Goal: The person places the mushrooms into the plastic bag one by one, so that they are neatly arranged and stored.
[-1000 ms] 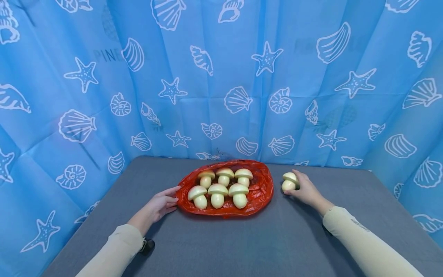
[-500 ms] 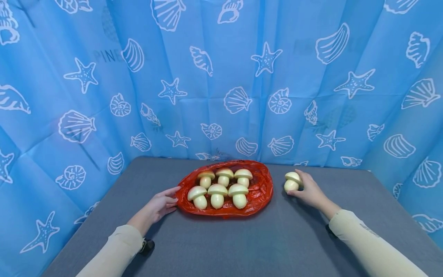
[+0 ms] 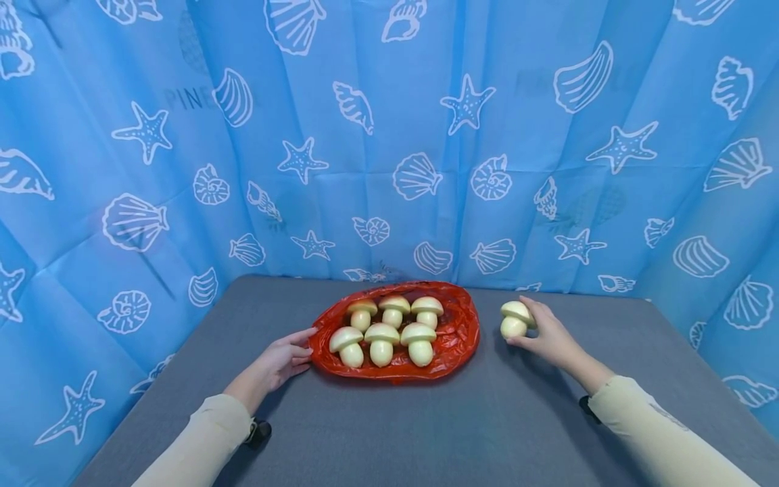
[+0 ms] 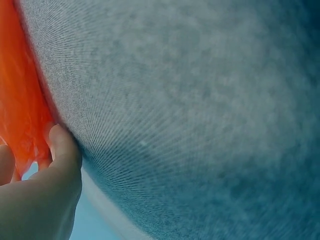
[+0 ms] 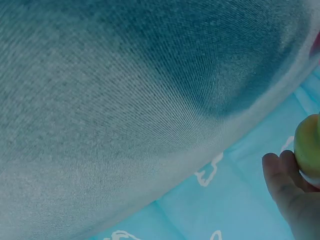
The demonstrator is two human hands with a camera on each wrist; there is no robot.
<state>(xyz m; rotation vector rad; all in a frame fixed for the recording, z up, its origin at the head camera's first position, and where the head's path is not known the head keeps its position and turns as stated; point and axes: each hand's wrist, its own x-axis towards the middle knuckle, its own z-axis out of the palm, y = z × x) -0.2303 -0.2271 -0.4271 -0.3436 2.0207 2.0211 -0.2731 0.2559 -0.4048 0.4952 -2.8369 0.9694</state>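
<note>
A red plastic bag [image 3: 458, 338], spread wide like a shallow bowl, lies on the table. Inside it, several pale mushrooms [image 3: 382, 343] stand in two rows, bulbous stems toward me. My left hand [image 3: 281, 360] touches the bag's left rim with loosely spread fingers; the left wrist view shows its thumb against the red plastic [image 4: 22, 95]. To the right of the bag, my right hand [image 3: 550, 338] pinches another mushroom [image 3: 514, 320] between thumb and fingers, cap up. Whether this mushroom touches the table is unclear. Only part of it [image 5: 307, 147] enters the right wrist view.
The grey cloth-covered table [image 3: 389, 439] extends in front of both hands and to either side. Behind it hangs a blue curtain [image 3: 377, 149] printed with white shells and starfish. A dark wrist strap device [image 3: 260, 433] sits under the left sleeve.
My right hand and its mushroom have shifted slightly to the right, away from the bag. The left hand, the bag and the mushrooms inside look unmoved.
</note>
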